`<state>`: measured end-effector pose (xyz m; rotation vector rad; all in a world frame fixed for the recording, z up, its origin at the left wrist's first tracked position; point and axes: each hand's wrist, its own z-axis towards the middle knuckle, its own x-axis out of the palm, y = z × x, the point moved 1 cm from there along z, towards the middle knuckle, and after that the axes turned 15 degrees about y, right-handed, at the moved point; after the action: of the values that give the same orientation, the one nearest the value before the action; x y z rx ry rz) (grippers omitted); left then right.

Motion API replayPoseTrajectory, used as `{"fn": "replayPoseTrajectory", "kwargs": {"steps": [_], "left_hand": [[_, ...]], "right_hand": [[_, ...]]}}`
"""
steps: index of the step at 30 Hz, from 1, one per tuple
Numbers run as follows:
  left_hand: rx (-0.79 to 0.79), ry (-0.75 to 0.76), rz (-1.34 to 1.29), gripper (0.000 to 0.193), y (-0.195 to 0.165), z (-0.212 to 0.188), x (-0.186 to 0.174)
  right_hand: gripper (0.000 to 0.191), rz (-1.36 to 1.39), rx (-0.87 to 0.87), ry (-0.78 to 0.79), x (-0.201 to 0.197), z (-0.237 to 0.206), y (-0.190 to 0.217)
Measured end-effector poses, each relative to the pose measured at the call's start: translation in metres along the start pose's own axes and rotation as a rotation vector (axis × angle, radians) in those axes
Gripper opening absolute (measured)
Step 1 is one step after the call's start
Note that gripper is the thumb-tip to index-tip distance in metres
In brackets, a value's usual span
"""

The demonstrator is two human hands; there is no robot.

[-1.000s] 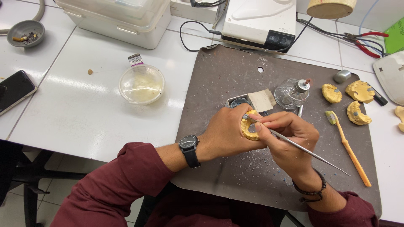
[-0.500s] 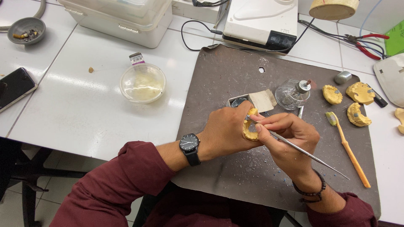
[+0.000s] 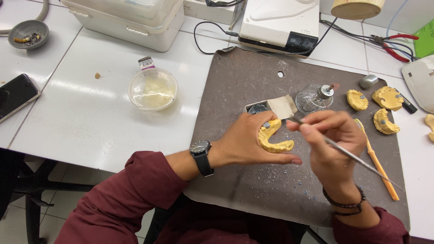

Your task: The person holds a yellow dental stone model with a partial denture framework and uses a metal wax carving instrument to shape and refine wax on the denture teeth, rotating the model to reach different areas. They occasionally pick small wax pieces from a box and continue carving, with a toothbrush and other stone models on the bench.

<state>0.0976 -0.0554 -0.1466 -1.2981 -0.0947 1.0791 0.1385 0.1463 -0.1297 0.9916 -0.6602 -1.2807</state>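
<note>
fingers of the left hand (image 3: 246,140) curl closed around a yellow dental cast (image 3: 272,137), holding it just above the grey work mat (image 3: 235,86). the right hand (image 3: 334,140) pinches a thin metal carving tool (image 3: 357,158) between thumb and fingertips, its tip near the small open box (image 3: 271,107), just beside the cast. a glass spirit lamp (image 3: 313,97) stands behind, an orange toothbrush (image 3: 377,162) lies to the right.

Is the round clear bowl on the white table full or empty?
Partly filled. The round clear bowl has no lid and holds a pale yellowish mass across its bottom; its upper wall stays clear.
</note>
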Motion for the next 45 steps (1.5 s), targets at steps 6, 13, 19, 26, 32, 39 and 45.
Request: {"fn": "replayPoseTrajectory", "kwargs": {"steps": [6,13,19,26,32,39,45], "left_hand": [[0.143,0.234,-0.26,0.058,-0.004,-0.003,0.0],[0.143,0.322,-0.352,0.056,0.003,-0.002,0.0],[0.221,0.365,-0.474,0.052,0.0,-0.003,-0.001],[0.151,0.305,-0.514,0.054,-0.007,-0.005,0.0],[0.096,-0.004,-0.248,0.067,0.0,0.003,0.004],[0.207,-0.096,-0.002,0.065,0.007,0.003,0.007],[0.176,-0.075,0.164,0.061,0.013,-0.001,0.012]], "right_hand": [[0.015,0.331,-0.002,-0.158,-0.026,0.0,-0.006],[0.041,0.268,0.079,-0.074,-0.028,0.003,-0.005],[0.052,0.308,0.052,-0.021,-0.032,-0.003,-0.012],[0.036,0.343,0.047,-0.084,-0.037,-0.012,-0.024],[0.005,-0.164,-0.082,0.019,-0.015,-0.004,-0.004],[0.013,-0.429,-0.229,0.118,0.008,0.0,0.015],[0.019,-0.535,-0.284,0.185,0.015,-0.005,0.025]]}}
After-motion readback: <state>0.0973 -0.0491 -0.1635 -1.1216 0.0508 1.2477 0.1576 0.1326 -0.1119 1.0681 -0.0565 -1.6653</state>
